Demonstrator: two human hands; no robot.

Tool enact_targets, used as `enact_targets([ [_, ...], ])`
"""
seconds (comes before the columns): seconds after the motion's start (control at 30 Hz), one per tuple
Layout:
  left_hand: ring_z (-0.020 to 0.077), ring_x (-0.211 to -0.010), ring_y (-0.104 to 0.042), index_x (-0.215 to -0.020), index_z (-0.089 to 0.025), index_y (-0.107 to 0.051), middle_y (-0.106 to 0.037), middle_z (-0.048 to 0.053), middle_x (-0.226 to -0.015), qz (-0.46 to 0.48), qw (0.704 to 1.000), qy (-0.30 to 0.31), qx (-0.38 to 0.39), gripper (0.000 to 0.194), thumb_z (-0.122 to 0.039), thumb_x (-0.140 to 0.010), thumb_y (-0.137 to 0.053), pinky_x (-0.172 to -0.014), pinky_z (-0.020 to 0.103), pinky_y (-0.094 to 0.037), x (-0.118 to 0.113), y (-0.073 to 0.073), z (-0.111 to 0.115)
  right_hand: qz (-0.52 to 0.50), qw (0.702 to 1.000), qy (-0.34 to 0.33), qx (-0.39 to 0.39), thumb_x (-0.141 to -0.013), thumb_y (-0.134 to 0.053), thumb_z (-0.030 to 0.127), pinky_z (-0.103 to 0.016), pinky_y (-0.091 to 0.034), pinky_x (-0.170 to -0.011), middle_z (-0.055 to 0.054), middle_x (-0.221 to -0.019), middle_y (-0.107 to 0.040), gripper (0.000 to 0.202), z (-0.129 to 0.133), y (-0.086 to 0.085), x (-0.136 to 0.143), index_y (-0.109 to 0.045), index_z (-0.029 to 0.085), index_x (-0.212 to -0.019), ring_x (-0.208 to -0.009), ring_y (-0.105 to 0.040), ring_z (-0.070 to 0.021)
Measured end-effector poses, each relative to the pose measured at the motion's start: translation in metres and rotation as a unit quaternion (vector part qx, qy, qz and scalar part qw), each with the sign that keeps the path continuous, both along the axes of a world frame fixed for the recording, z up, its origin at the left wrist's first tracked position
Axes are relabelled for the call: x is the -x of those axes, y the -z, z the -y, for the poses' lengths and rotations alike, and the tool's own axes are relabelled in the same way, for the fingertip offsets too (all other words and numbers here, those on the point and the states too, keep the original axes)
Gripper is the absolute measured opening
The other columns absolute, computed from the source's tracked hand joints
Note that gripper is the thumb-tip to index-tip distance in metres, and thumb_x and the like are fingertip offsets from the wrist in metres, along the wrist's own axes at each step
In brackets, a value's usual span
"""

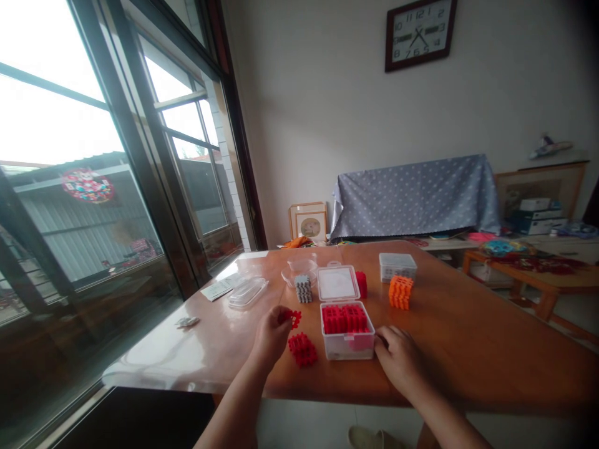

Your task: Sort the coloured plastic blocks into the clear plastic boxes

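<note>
My left hand (271, 337) pinches a small red notched plastic piece (296, 319) between thumb and fingers, above the table and left of the box. Just below it a stack of red interlocking pieces (303, 349) lies on the wood. A clear plastic box (349, 347) stands in front of me with its hinged lid (337, 284) tipped back, and rows of red pieces (345, 318) fill it. My right hand (397, 350) rests by the box's right wall, fingers loosely bent and apart, fingertips at its corner; whether they press on it is hard to see.
Behind the box are a grey stack (304, 289), another red stack (361, 284), an orange stack (401, 292), a closed clear box (397, 267) and a round clear tub (299, 269). A clear lid (248, 292) and a small packet (187, 322) lie left on the wooden table (468, 349).
</note>
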State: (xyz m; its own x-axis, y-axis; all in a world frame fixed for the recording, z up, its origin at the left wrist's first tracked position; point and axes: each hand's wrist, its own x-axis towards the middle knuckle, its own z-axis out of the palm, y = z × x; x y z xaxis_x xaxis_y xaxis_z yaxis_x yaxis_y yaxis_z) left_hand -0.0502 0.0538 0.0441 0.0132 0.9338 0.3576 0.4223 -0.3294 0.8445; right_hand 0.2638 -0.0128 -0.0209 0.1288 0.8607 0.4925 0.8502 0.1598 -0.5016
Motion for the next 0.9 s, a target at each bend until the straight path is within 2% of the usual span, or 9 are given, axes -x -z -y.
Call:
enact_targets([
  [0.17, 0.0135, -0.070, -0.058, -0.087, -0.018, -0.064, -0.065, -0.001, -0.076, 0.081, 0.995, 0.046, -0.022, 0.011, -0.021, -0.076, -0.064, -0.066, 0.023, -0.044, -0.019, -0.019, 0.008, 0.003, 1.000, 0.004, -0.008, -0.094, -0.045, 0.031, -0.033, -0.041, -0.081, -0.006, -0.087, -0.067, 0.026, -0.001, 0.000, 0.001, -0.068, 0.023, -0.086, -0.089, -0.059, -0.0232],
  [0.4, 0.0107, -0.069, -0.052, -0.088, -0.017, -0.060, -0.059, -0.001, -0.076, 0.163, 0.969, 0.185, -0.006, 0.014, -0.028, -0.084, -0.067, -0.067, 0.022, -0.043, -0.059, -0.044, 0.025, 0.004, 1.000, 0.001, -0.006, -0.095, -0.044, 0.031, -0.033, -0.041, -0.080, -0.006, -0.087, -0.067, 0.025, 0.001, -0.003, 0.002, -0.066, 0.023, -0.084, -0.089, -0.059, -0.0232],
  [0.53, 0.0116, -0.070, -0.052, -0.088, -0.016, -0.060, -0.059, 0.000, -0.077, 0.106, 0.974, 0.199, -0.002, 0.018, -0.033, -0.086, -0.066, -0.067, 0.023, -0.043, -0.071, -0.045, 0.025, 0.003, 1.000, 0.003, -0.006, -0.095, -0.045, 0.031, -0.032, -0.041, -0.079, -0.005, -0.086, -0.066, 0.025, 0.002, -0.004, 0.003, -0.065, 0.023, -0.082, -0.088, -0.059, -0.0232],
  [0.7, 0.0136, -0.079, -0.055, -0.093, -0.018, -0.064, -0.062, 0.001, -0.084, 0.007, 0.980, 0.196, -0.039, 0.011, -0.026, -0.086, -0.063, -0.075, 0.024, -0.045, -0.071, -0.043, 0.027, 0.002, 1.000, 0.002, -0.008, -0.094, -0.045, 0.030, -0.031, -0.041, -0.079, -0.006, -0.084, -0.066, 0.024, 0.004, -0.007, 0.004, -0.064, 0.023, -0.081, -0.087, -0.059, -0.0229],
  [0.9, 0.0184, -0.089, -0.060, -0.091, -0.021, -0.067, -0.068, 0.002, -0.091, -0.104, 0.977, 0.180, -0.046, 0.013, -0.018, -0.080, -0.061, -0.083, 0.028, -0.047, -0.067, -0.045, 0.035, -0.006, 1.000, 0.003, -0.015, -0.095, -0.045, 0.031, -0.031, -0.041, -0.078, -0.005, -0.083, -0.067, 0.025, 0.003, -0.006, 0.004, -0.064, 0.024, -0.080, -0.086, -0.060, -0.0225],
])
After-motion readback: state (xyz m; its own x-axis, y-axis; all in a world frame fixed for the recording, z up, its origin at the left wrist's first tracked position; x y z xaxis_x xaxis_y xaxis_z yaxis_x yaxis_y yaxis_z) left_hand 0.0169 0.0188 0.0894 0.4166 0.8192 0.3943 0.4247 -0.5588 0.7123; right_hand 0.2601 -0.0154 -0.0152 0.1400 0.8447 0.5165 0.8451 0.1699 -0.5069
